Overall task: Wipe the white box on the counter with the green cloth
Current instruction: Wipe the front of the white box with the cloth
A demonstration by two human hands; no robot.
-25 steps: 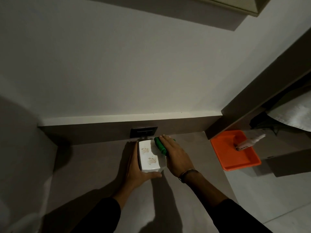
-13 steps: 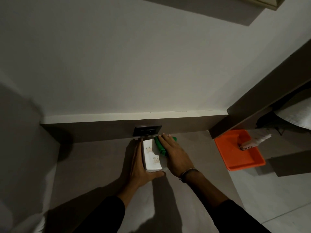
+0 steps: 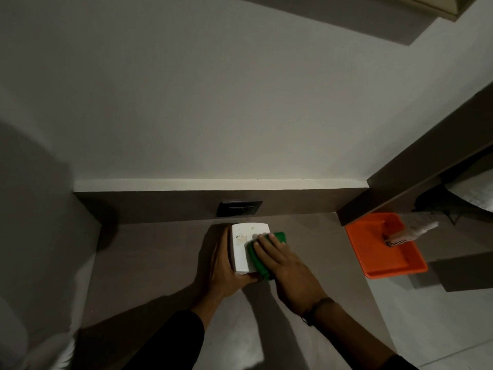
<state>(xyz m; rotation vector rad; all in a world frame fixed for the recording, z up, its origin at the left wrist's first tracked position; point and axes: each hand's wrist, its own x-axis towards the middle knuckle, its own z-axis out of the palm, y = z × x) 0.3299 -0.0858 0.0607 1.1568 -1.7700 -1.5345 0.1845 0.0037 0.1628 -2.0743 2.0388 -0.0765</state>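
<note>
While the box [image 3: 244, 245], judged light and stiff, is gripped sideways by the left hand [image 3: 224, 265], the soft cloth [image 3: 260, 259] is pressed flat under the open right hand [image 3: 285, 265].

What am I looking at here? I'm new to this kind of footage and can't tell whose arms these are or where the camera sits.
There is no machine here. A person wears a wide-angle camera on the head, looking forward and down, so the two arms entering from the bottom are the wearer's own.

The left hand wraps around the left side and near corner of a white box, steadying it on the brown counter. The right hand presses a green cloth flat against the box's right part, with its fingers spread over the cloth.

Behind the box, a dark switch plate sits in the counter's back panel. To the right, past the counter's edge, is an orange tray with a white bottle leaning in it.
</note>
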